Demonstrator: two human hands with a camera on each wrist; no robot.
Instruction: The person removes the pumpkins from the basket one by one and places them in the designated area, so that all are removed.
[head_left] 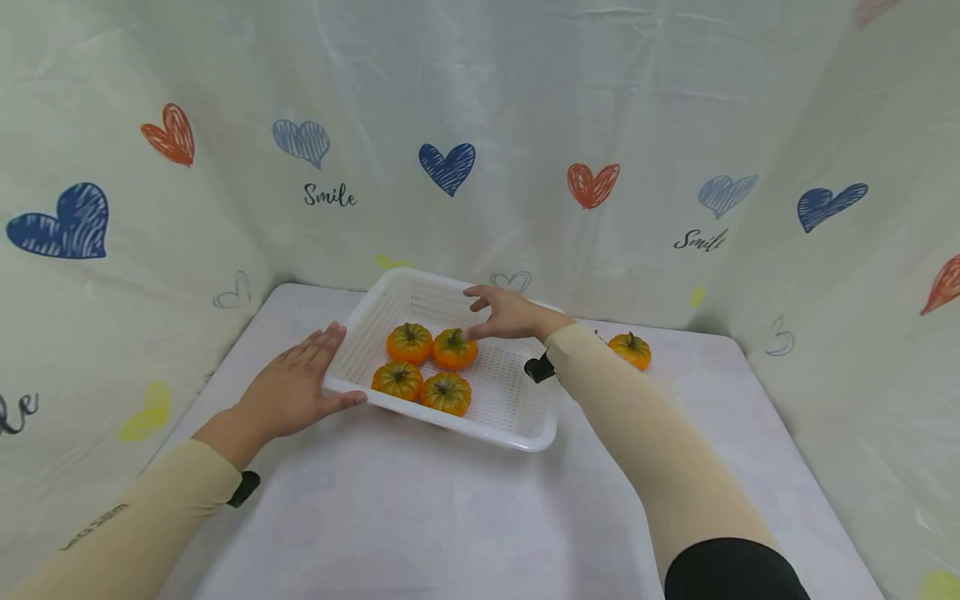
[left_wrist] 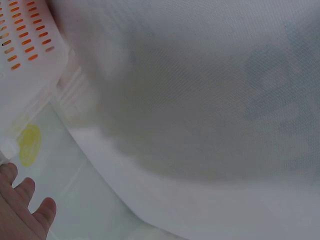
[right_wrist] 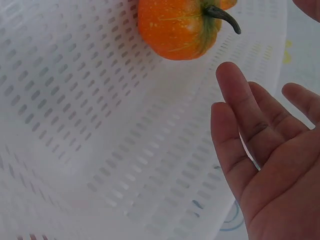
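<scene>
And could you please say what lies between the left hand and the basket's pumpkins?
The white basket's left end wall separates the left hand from the pumpkins, as the head view shows.

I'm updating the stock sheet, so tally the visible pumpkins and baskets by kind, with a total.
White basket: 1
Pumpkins: 5 (4 inside it, 1 outside)
Total: 6
The right sleeve may hide more.

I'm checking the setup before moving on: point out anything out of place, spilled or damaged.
A pumpkin lies on the table, right of the basket, while four others sit inside it. The basket also stands askew to the table's back edge. No spill or damage shows.
</scene>
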